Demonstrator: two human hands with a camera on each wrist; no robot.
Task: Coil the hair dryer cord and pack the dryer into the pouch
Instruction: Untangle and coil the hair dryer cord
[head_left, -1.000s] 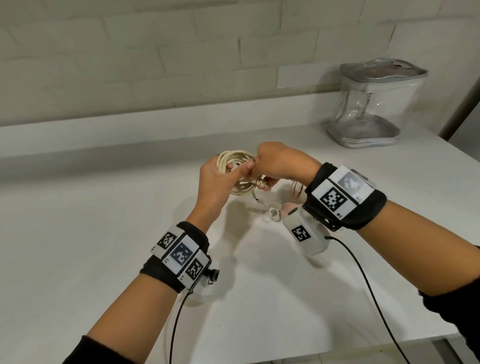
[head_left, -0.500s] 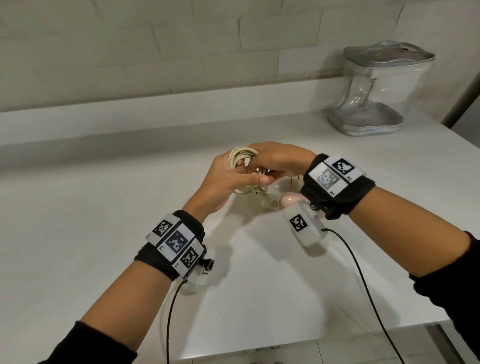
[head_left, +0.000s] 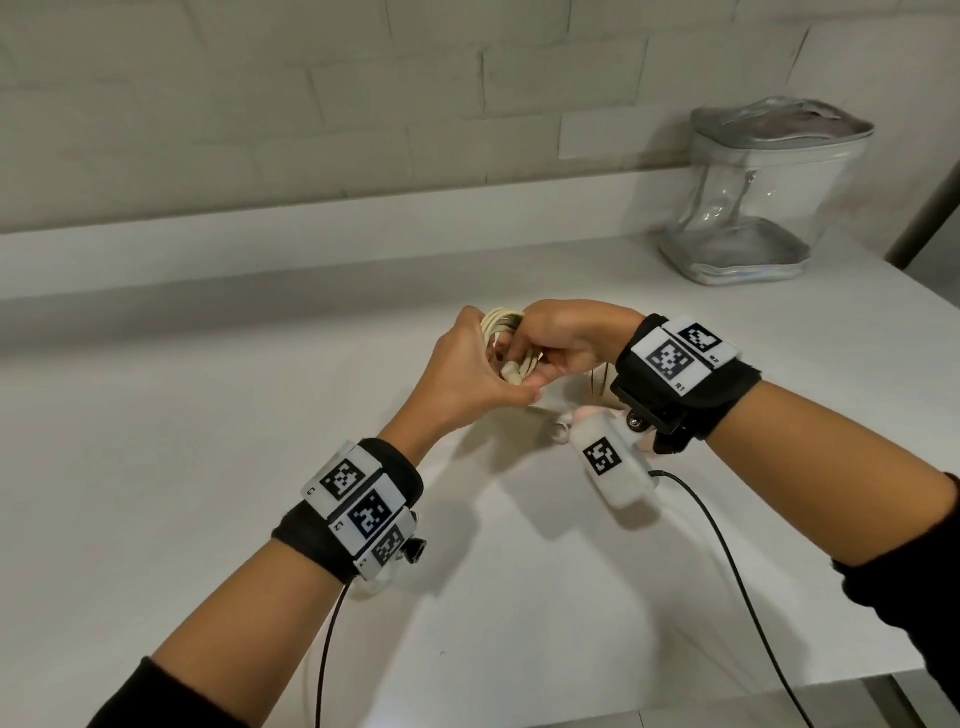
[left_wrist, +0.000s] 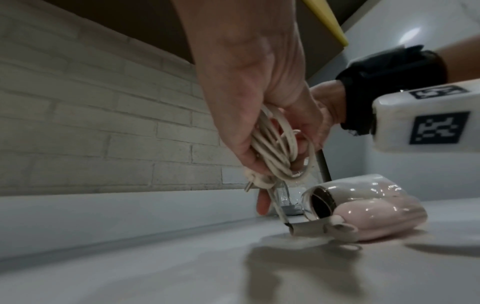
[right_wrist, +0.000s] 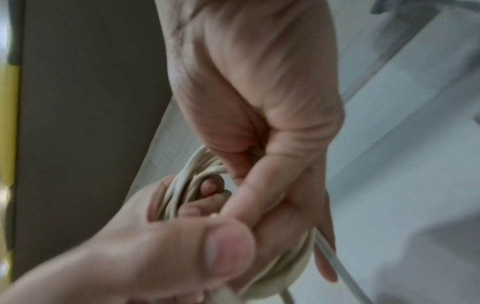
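Observation:
Both hands meet above the middle of the white counter (head_left: 208, 467) around a coil of cream cord (head_left: 501, 325). My left hand (head_left: 467, 374) grips the bundled loops (left_wrist: 272, 148), and the plug (left_wrist: 255, 182) hangs below its fingers. My right hand (head_left: 561, 338) curls round the same coil (right_wrist: 192, 181) from the other side. The pink hair dryer (left_wrist: 363, 211) lies on its side on the counter beneath the right wrist, joined to the coil by a short run of cord. In the head view the dryer (head_left: 584, 413) is mostly hidden by the right wrist camera.
A clear pouch with silver trim (head_left: 763, 192) stands at the back right of the counter against the brick wall (head_left: 260, 104). Black cables (head_left: 727, 571) trail from both wrist units toward the counter's front edge (head_left: 675, 706).
The hands and coil have stayed together above the counter; the right wrist has rolled over and its hand now wraps the coil from above. The coil sits lower between the hands.

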